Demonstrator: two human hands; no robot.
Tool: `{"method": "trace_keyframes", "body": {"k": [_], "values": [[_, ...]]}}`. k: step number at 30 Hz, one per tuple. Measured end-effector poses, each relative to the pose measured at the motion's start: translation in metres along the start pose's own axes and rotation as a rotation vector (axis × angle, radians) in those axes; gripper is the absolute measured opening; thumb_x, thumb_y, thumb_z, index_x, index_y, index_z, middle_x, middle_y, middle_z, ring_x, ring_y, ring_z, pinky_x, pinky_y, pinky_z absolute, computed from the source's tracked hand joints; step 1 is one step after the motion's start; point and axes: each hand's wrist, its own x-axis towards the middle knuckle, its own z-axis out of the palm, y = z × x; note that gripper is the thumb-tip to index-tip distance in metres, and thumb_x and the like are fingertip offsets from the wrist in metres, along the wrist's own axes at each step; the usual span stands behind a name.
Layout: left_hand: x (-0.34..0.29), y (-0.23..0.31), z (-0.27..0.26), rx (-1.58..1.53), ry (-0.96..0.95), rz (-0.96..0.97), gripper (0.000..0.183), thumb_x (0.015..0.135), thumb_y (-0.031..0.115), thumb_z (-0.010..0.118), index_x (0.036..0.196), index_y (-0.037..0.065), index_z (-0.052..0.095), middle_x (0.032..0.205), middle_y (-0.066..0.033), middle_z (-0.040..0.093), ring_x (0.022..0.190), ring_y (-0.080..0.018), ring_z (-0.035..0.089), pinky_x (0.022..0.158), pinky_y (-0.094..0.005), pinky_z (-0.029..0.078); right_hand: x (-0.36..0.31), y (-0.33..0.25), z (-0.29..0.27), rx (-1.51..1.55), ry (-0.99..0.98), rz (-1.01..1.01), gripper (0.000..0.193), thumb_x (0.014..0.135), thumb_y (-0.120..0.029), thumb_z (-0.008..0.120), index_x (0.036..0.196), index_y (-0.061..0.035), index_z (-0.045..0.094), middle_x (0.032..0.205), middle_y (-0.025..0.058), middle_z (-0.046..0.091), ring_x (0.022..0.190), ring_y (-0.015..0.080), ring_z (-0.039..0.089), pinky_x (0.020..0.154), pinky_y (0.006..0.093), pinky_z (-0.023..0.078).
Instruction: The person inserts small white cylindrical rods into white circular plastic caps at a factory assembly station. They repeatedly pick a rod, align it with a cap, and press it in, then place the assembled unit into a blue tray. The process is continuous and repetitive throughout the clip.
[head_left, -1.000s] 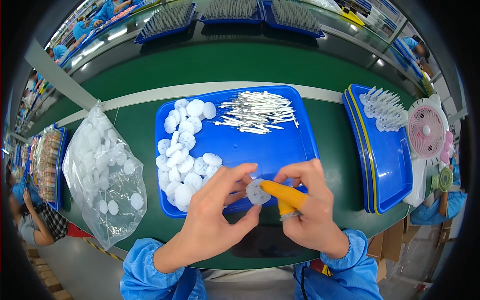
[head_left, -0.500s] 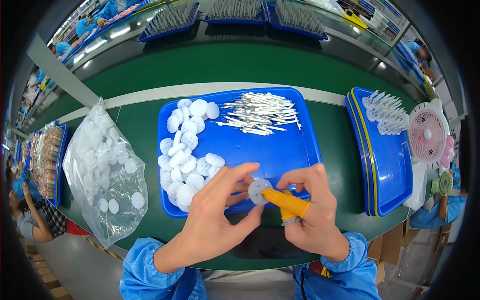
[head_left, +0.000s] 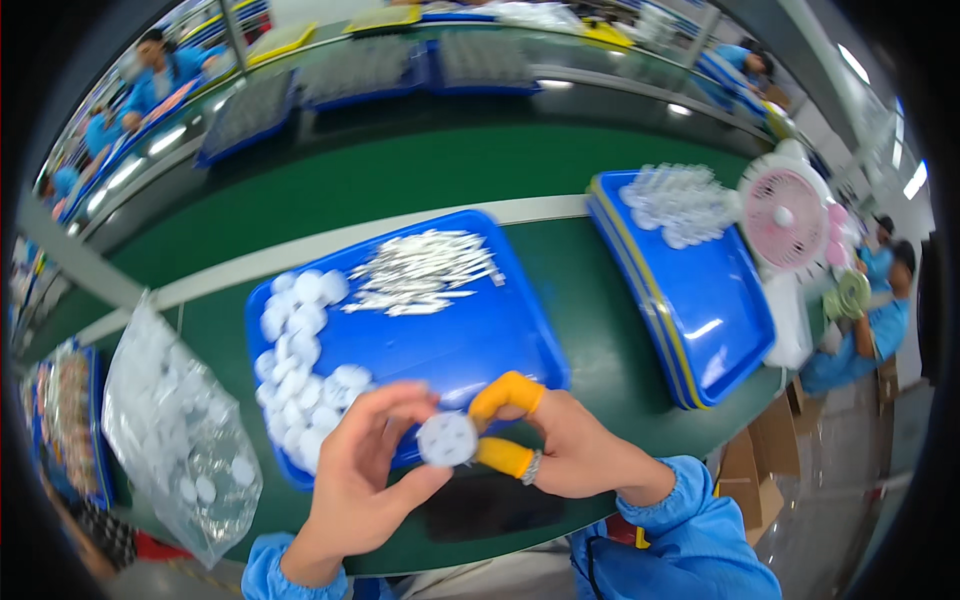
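Observation:
A small round white plastic disc [head_left: 447,438] with dark marks on its face is held up over the near edge of a blue tray [head_left: 400,352]. My left hand [head_left: 372,472] grips its left side, thumb below and fingers partly hidden behind. From the right, my right hand [head_left: 560,440] pinches the disc's edge; yellow finger covers sit on its thumb and forefinger, and a ring-like band circles the thumb. Inside the tray, several similar white discs [head_left: 300,350] are heaped along the left, with a pile of thin white sticks [head_left: 425,270] at the back.
A clear plastic bag [head_left: 180,430] of discs lies left of the tray. On the right, stacked blue trays [head_left: 690,310] hold upright clear pieces [head_left: 680,200], beside a pink-and-white fan [head_left: 785,218]. A dark flat object [head_left: 490,507] lies near the front edge. Filled trays [head_left: 360,72] stand far off.
The view has swung to the right and tilted. The disc now faces up between both hands, and my right thumb and forefinger have spread to its right edge.

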Motion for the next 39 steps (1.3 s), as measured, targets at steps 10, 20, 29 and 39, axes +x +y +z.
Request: {"method": "trace_keyframes", "body": {"k": [10,20,29,39], "values": [[-0.003,-0.006,0.008,-0.087,-0.011,-0.095,0.062,0.091,0.006,0.081,0.145,-0.003,0.052,0.143,-0.0185,0.06,0.131,-0.0261,0.061,0.112,-0.0451,0.05,-0.021,0.016,0.008,0.187,0.1,-0.006,0.028,0.097,-0.001,0.077,0.122,-0.0039,0.065,0.114,0.0083,0.07,0.11,0.0179,0.069,0.098,0.0336,0.053],[0.002,0.002,0.0,0.254,0.127,-0.065,0.041,0.095,0.009,0.075,0.133,-0.004,0.064,0.127,-0.0137,0.066,0.123,-0.0242,0.065,0.101,-0.0382,0.053,-0.024,0.003,-0.182,-0.558,0.804,-0.024,0.016,0.091,-0.004,0.079,0.105,0.0026,0.077,0.089,0.0051,0.075,0.079,0.0106,0.068,0.075,0.0288,0.054],[0.009,0.004,-0.018,0.772,0.254,0.09,0.03,0.09,0.0,0.074,0.12,-0.003,0.07,0.112,-0.0132,0.07,0.103,-0.0223,0.069,0.088,-0.0349,0.052,0.008,0.027,-0.244,-1.134,0.71,0.193,0.029,0.084,-0.003,0.076,0.112,0.0048,0.078,0.088,0.0253,0.076,0.082,0.0402,0.075,0.076,0.0442,0.059],[0.008,0.006,-0.027,1.455,0.256,0.081,0.037,0.087,0.009,0.079,0.121,0.0,0.071,0.125,-0.0147,0.067,0.115,-0.0356,0.059,0.098,-0.0441,0.043,0.038,0.0,-0.07,-1.214,0.382,-0.175,0.026,0.087,-0.011,0.08,0.111,-0.0009,0.079,0.104,0.0155,0.071,0.101,0.0354,0.068,0.089,0.0453,0.056]]}}
